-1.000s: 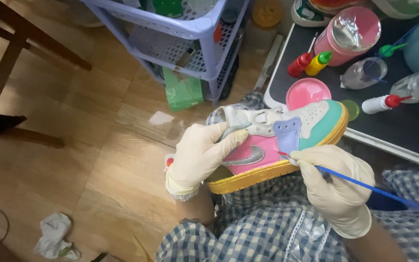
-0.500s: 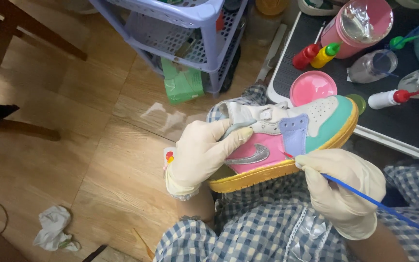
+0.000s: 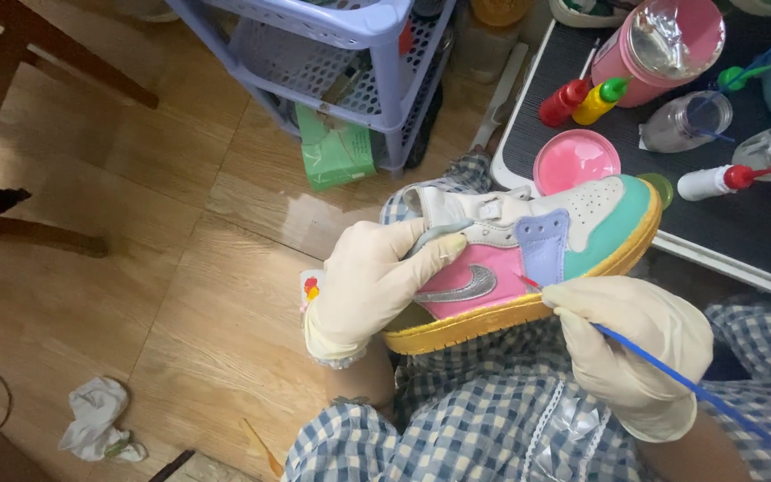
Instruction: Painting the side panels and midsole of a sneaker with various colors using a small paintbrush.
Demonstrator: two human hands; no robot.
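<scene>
A small sneaker (image 3: pixel 528 259) with pink, lilac, teal and white panels and a yellow sole lies on its side over my lap. My gloved left hand (image 3: pixel 372 286) grips its heel end, fingers curled over the collar. In my gloved right hand (image 3: pixel 640 353) is a thin blue-handled paintbrush (image 3: pixel 698 388); its red tip touches the shoe where the pink and lilac panels meet, just above the sole.
A black tray (image 3: pixel 760 232) at right carries a pink lid (image 3: pixel 575 161), squeeze bottles with red, green and yellow caps (image 3: pixel 582 103), a pink jar (image 3: pixel 667 49) and clear cups. A lilac plastic rack (image 3: pixel 332 62) stands ahead, a green packet (image 3: pixel 336 152) below it. A crumpled tissue (image 3: pixel 95 419) lies on the wood floor.
The view has shifted a little, so shoe and hands sit slightly lower and further right. The brush tip stays at the pink-lilac seam. Both grips are unchanged.
</scene>
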